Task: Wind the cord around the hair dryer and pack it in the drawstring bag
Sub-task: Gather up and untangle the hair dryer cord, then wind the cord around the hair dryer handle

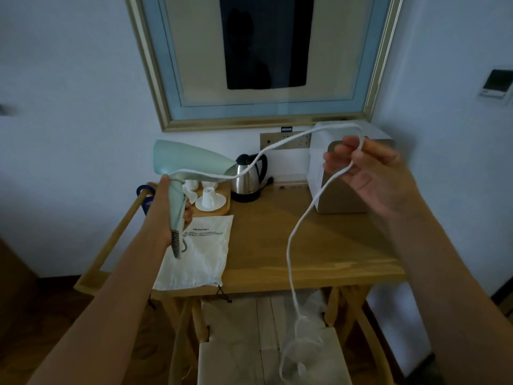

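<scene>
My left hand (pixel 163 207) grips the handle of a pale green hair dryer (pixel 191 163), held upright above the table's left side with its nozzle pointing right. Its white cord (pixel 291 240) crosses the dryer's body, arcs up to the right, passes through my right hand (pixel 369 176), then hangs down in front of the table, its blurred end dangling over the chair. My right hand is raised at the right, fingers loosely curled around the cord. A white drawstring bag (pixel 205 262) with printed text lies flat on the table below the dryer, its drawstring end at the front edge.
The wooden table (pixel 319 245) holds a steel kettle (pixel 248 177), a wooden tray with white cups (pixel 209 200) and a grey-white box appliance (pixel 344 173) at the back right. A cushioned chair (pixel 263 343) stands under the front edge. A framed picture (pixel 263 59) hangs on the wall.
</scene>
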`<state>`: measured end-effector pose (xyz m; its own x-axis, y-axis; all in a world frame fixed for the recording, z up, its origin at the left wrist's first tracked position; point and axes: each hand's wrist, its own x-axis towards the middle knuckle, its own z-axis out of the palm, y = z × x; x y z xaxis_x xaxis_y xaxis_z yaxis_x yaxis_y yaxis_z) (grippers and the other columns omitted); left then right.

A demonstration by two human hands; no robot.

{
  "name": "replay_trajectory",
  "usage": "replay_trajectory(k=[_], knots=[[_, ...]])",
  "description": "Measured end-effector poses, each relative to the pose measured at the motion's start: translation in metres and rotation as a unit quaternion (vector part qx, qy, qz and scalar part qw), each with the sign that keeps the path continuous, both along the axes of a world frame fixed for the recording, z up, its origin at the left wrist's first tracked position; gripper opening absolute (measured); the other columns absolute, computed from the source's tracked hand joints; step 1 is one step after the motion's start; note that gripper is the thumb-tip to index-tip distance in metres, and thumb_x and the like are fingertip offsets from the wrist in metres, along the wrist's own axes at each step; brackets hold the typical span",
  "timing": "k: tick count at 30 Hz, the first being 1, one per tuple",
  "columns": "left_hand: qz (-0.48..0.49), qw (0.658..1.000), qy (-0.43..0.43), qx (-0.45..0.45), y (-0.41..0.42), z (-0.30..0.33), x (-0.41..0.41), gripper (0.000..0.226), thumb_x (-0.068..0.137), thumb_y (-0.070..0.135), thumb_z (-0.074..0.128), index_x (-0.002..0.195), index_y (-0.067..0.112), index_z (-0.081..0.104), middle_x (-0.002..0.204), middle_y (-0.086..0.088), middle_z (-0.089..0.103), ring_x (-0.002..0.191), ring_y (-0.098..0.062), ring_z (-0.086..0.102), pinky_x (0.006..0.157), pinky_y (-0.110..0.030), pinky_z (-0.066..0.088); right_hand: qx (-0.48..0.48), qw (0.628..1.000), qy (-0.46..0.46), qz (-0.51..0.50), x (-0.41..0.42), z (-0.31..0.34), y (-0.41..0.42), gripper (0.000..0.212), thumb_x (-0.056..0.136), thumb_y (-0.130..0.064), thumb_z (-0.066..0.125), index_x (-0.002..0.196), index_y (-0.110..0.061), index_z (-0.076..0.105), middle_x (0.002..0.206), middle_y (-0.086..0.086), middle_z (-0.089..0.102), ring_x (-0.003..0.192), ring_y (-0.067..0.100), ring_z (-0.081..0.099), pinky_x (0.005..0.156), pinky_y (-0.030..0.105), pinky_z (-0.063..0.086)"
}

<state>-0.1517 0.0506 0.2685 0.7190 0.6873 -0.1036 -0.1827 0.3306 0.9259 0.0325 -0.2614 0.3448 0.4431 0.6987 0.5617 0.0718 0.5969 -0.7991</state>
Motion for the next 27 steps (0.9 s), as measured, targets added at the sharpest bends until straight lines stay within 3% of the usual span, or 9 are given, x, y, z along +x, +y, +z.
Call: replay_trajectory(k=[5,7,10,11,14,18,22,24,27], knots=[[-0.032,0.999,-0.026,-0.030,0.008,0.008,0.001,0.050,0.089,0.061,0.034,0.073,0.016,0.049,0.046,0.007,0.048,0.036,-0.004,0.042,0.036,-0.014,0.033,-0.271,0.915,-0.247,-0.171,-0.013,-0.013,-0.008,0.013,0.079,-0.022,0.066,0.088,-0.029,0.073,0.087,-0.013,0.074,0.084,0.004,0.068,0.067,0.013,0.053],[-0.026,0.999,-0.012,-0.025,0.014,0.012,0.001,0.048,0.084,0.060,0.041,0.070,0.015,0.049,0.047,0.005,0.048,0.036,-0.007,0.042,0.036,-0.015,0.034,-0.498,0.799,-0.333,-0.051,-0.021,-0.052,-0.004,0.015,0.080,-0.023,0.067,0.094,-0.027,0.072,0.083,-0.019,0.072,0.075,-0.003,0.064,0.065,0.013,0.049],[-0.021,1.000,0.016,-0.012,0.008,0.015,0.003,0.056,0.083,0.066,0.040,0.061,0.015,0.048,0.043,0.004,0.043,0.034,-0.009,0.038,0.034,-0.015,0.031,-0.684,0.576,-0.421,0.154,-0.040,-0.110,0.006,0.058,0.082,-0.028,0.067,0.134,-0.022,0.042,0.128,-0.005,0.056,0.105,0.005,0.054,0.082,0.017,0.044],[-0.022,1.000,0.020,0.001,0.003,0.015,0.005,0.057,0.085,0.066,0.038,0.060,0.016,0.049,0.042,0.004,0.042,0.033,-0.009,0.037,0.034,-0.015,0.030,-0.678,0.584,-0.422,0.147,-0.043,-0.122,0.010,0.069,0.082,-0.035,0.066,0.141,-0.026,0.030,0.140,0.001,0.045,0.118,0.014,0.048,0.093,0.025,0.043],[-0.036,0.999,0.032,0.023,-0.017,0.019,0.009,0.053,0.085,0.065,0.042,0.063,0.017,0.050,0.043,0.004,0.043,0.033,-0.007,0.037,0.033,-0.014,0.030,-0.542,0.779,-0.314,-0.032,-0.053,-0.120,0.032,0.083,0.079,-0.060,0.048,0.146,-0.033,0.006,0.157,-0.002,0.007,0.142,0.018,0.015,0.114,0.041,0.022],[-0.093,0.994,0.045,0.023,-0.047,0.024,0.017,0.055,0.086,0.062,0.045,0.064,0.012,0.054,0.040,-0.001,0.046,0.030,-0.011,0.040,0.031,-0.015,0.033,-0.402,0.893,-0.199,-0.051,-0.082,-0.113,0.073,0.071,0.080,-0.065,0.034,0.143,-0.040,0.015,0.155,-0.011,0.014,0.140,0.006,0.013,0.110,0.025,0.020],[-0.084,0.992,0.072,0.058,-0.067,0.018,0.021,0.050,0.086,0.058,0.050,0.072,0.011,0.057,0.042,-0.004,0.048,0.032,-0.013,0.042,0.033,-0.017,0.035,-0.338,0.939,-0.054,0.032,-0.098,-0.119,0.092,0.037,0.096,-0.040,0.037,0.123,-0.023,0.056,0.114,-0.001,0.066,0.105,0.000,0.057,0.085,0.004,0.040],[-0.083,0.991,0.064,0.087,-0.071,0.013,0.018,0.049,0.086,0.055,0.052,0.071,0.010,0.059,0.044,-0.005,0.052,0.033,-0.014,0.045,0.033,-0.017,0.036,-0.314,0.949,-0.003,0.024,-0.101,-0.125,0.093,0.027,0.097,-0.028,0.042,0.095,-0.022,0.068,0.086,-0.002,0.070,0.083,0.005,0.065,0.082,0.018,0.050],[-0.101,0.989,0.059,0.093,-0.074,0.003,0.014,0.048,0.085,0.055,0.053,0.065,0.013,0.065,0.046,-0.004,0.055,0.035,-0.013,0.046,0.035,-0.018,0.037,-0.282,0.950,-0.022,-0.128,-0.103,-0.130,0.091,0.014,0.092,-0.027,0.053,0.103,-0.021,0.058,0.100,-0.004,0.061,0.094,0.004,0.058,0.074,0.015,0.048]])
